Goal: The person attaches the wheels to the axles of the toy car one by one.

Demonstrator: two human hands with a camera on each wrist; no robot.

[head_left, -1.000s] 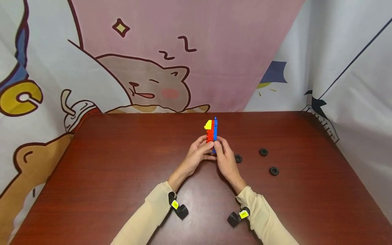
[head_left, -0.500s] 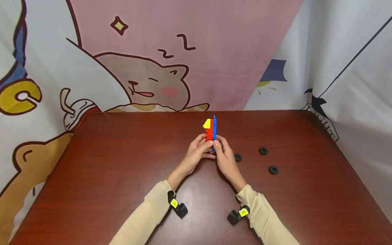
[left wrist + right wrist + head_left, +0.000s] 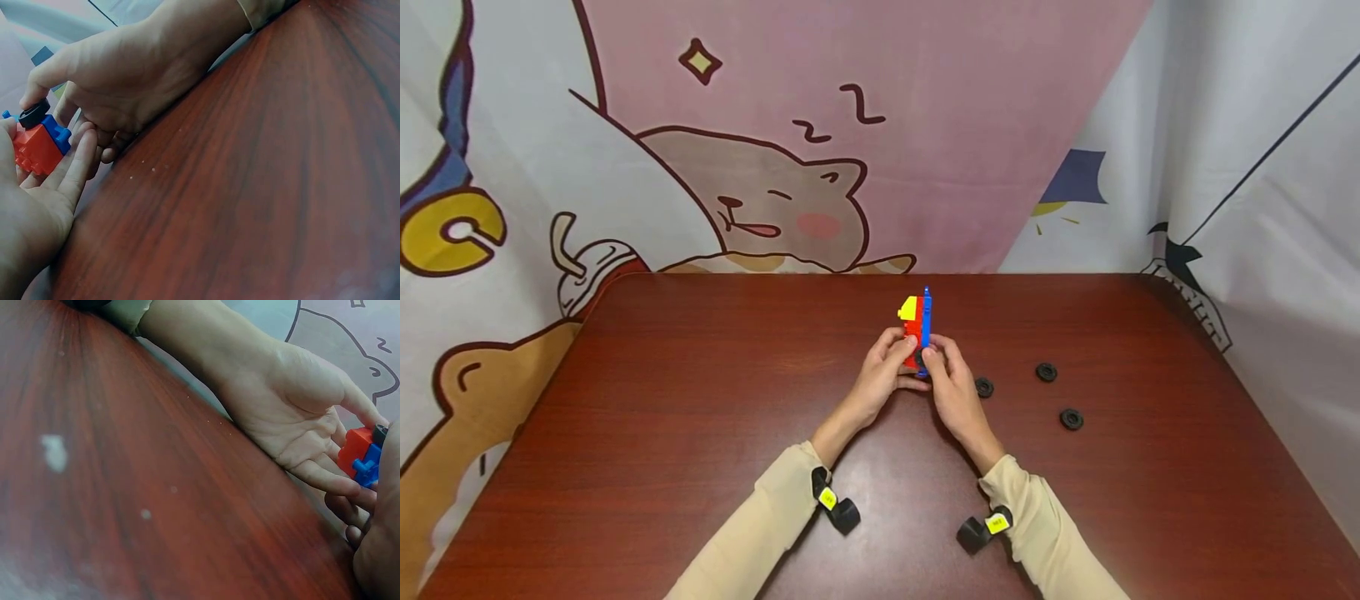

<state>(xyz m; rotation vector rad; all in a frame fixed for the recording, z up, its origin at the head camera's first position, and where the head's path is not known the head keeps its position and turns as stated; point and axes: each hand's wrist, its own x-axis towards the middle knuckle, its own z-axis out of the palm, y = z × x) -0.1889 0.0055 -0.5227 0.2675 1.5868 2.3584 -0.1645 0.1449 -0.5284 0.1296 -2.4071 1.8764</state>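
Both hands hold a small toy vehicle of red, blue and yellow building bricks (image 3: 927, 318), end up, above the middle of the table. My left hand (image 3: 872, 385) grips its red side, thumb on the bricks and fingers behind. From the other side my right hand (image 3: 957, 402) steadies it with curled fingers. In the left wrist view the right thumb presses on a black wheel (image 3: 34, 114) at the toy's side. The same wheel (image 3: 379, 434) peeks out beside the red block in the right wrist view. The toy's lower end is partly covered by fingers.
Three more black wheels lie to the right of the right hand: one close beside it (image 3: 984, 387), one farther back (image 3: 1046, 372), one nearer the front (image 3: 1071, 419). The brown wooden table (image 3: 700, 400) ends at a printed curtain (image 3: 955, 167) behind.
My left thumb has shifted up along the red side, and a black wheel now shows beside the right thumb. The hands otherwise stay in place; the loose wheels have not moved.
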